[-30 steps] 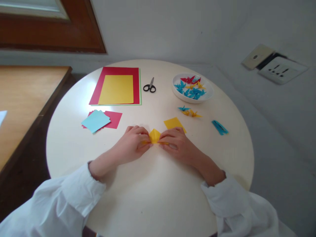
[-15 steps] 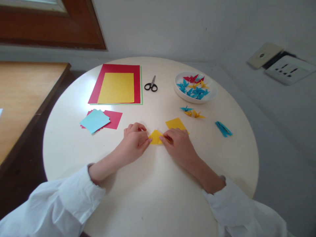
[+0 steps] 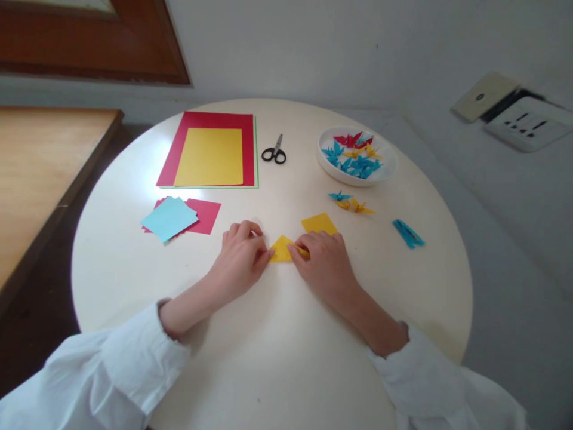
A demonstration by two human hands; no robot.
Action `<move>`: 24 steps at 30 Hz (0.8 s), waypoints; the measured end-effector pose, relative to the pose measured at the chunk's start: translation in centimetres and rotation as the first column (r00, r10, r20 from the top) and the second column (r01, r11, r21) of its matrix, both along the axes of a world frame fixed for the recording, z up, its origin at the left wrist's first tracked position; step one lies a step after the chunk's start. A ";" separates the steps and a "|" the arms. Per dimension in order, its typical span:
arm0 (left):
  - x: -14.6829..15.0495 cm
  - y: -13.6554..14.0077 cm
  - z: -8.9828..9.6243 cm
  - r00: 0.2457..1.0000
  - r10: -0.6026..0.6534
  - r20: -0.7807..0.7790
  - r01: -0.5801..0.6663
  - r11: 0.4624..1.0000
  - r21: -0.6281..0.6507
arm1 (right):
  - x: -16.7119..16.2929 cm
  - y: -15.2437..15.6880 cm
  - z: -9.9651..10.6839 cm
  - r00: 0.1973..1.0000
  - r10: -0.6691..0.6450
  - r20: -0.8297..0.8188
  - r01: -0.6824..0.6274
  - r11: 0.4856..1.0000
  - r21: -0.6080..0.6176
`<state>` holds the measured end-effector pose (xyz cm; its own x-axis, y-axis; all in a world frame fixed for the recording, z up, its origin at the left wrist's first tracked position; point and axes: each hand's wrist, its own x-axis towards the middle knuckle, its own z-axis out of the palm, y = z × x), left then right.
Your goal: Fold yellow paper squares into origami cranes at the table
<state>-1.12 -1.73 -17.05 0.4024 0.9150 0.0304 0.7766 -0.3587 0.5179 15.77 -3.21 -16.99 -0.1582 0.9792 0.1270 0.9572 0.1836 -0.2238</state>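
A small yellow piece of origami paper (image 3: 282, 249), folded into a triangle-like shape, lies on the table between my hands. My left hand (image 3: 243, 254) pinches its left corner between thumb and finger. At the right side, my right hand (image 3: 323, 260) is closed on a raised flap of the same paper, with the thumb pressed near the middle. Just behind my right hand lies a flat yellow paper square (image 3: 319, 223), its near part covered by the fingers. Small blue and yellow paper cranes (image 3: 353, 205) rest beyond it.
On the round white table (image 3: 268, 346) lie black-handled scissors (image 3: 274, 155), large coloured sheets (image 3: 210, 156) and smaller light-blue and red squares (image 3: 170, 218). A white dish (image 3: 344, 177) holds several paper cranes. Folded blue strips (image 3: 407, 233) lie far right. A wooden table (image 3: 54, 161) stands at left.
My right hand has lifted the paper's right flap, which now stands up by its fingers. My left hand keeps its pinch. The view has shifted slightly.
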 end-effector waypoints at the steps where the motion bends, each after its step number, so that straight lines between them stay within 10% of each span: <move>1: 0.0 0.0 0.0 1.000 -0.002 -0.006 0.002 1.000 0.001 | 0.0 0.0 0.0 1.000 0.000 0.001 0.000 1.000 0.001; 24: 0.3 0.1 0.3 0.999 -0.006 -0.033 0.006 1.000 0.001 | 0.0 0.2 -0.4 1.000 -0.004 0.010 0.004 0.999 0.048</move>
